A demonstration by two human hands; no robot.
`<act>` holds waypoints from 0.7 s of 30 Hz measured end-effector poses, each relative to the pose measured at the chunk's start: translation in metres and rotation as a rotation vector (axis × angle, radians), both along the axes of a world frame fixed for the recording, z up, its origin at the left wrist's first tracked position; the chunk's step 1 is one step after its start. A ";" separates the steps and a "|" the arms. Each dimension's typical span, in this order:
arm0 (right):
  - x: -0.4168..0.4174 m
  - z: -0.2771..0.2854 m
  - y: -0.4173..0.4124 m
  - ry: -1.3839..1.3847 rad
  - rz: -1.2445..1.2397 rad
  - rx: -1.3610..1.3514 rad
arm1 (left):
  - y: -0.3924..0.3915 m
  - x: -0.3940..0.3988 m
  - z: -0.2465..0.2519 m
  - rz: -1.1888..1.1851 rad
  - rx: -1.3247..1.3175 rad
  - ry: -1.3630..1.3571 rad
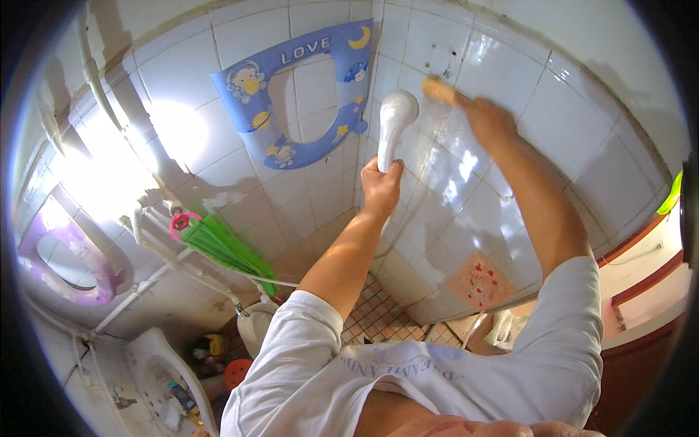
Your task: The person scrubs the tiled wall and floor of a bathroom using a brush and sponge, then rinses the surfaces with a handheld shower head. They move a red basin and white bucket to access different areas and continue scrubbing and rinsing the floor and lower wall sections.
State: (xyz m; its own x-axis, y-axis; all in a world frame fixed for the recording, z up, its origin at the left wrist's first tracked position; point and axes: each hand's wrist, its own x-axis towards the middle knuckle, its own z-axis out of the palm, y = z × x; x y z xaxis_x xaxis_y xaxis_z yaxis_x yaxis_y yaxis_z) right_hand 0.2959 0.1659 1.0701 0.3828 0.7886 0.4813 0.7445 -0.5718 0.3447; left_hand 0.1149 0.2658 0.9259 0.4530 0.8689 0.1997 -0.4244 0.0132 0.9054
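Observation:
My left hand (381,183) grips the handle of a white handheld shower head (398,113), held upright near the corner of the tiled walls. My right hand (493,124) reaches higher and to the right, closed around the handle of a blurred yellowish scrubbing brush (438,90). The brush head is at the glossy wall tiles (494,71), just below several small holes in the wall. Motion blur hides whether its bristles touch the tile. Wet-looking light reflections show on the tiles beneath my right arm.
A blue cartoon toilet-seat-shaped mat (323,147) is on the left wall. A folded green umbrella (226,246) hangs by the pipes (164,262). Lower left are a washbasin (155,349) with bottles and a white toilet-like fixture (255,328). A pink sticker (480,281) marks the right wall.

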 end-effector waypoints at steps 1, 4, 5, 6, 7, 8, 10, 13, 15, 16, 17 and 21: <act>0.002 0.018 -0.001 -0.062 0.009 0.070 | -0.002 -0.002 -0.002 0.003 0.010 -0.004; -0.002 0.037 -0.001 -0.113 0.097 0.285 | -0.005 -0.007 -0.010 0.036 0.011 -0.008; -0.006 0.031 0.000 -0.062 0.084 0.269 | -0.006 -0.004 -0.011 0.051 -0.001 -0.007; -0.006 0.010 -0.001 0.066 0.067 0.110 | -0.010 -0.005 -0.018 0.063 -0.018 -0.001; -0.004 -0.023 0.005 0.193 0.067 -0.044 | -0.010 -0.011 -0.025 0.073 -0.035 0.032; 0.003 -0.062 0.003 0.116 0.020 -0.167 | -0.011 -0.013 -0.030 0.068 -0.050 0.054; 0.011 -0.093 -0.004 0.312 -0.106 -0.144 | -0.016 -0.012 -0.038 0.027 -0.084 0.037; -0.009 -0.065 -0.004 0.338 -0.016 0.013 | -0.022 -0.032 -0.056 0.007 -0.148 -0.001; -0.015 -0.036 0.003 0.253 0.086 0.240 | -0.025 -0.039 -0.061 0.031 -0.198 0.027; -0.009 -0.038 0.005 0.149 0.097 0.259 | -0.025 -0.039 -0.067 0.025 -0.217 -0.002; -0.006 -0.041 0.008 0.047 0.111 0.277 | -0.025 -0.038 -0.075 0.020 -0.235 -0.031; -0.003 -0.158 0.006 0.252 0.002 -0.293 | -0.033 -0.047 -0.096 0.037 -0.291 -0.008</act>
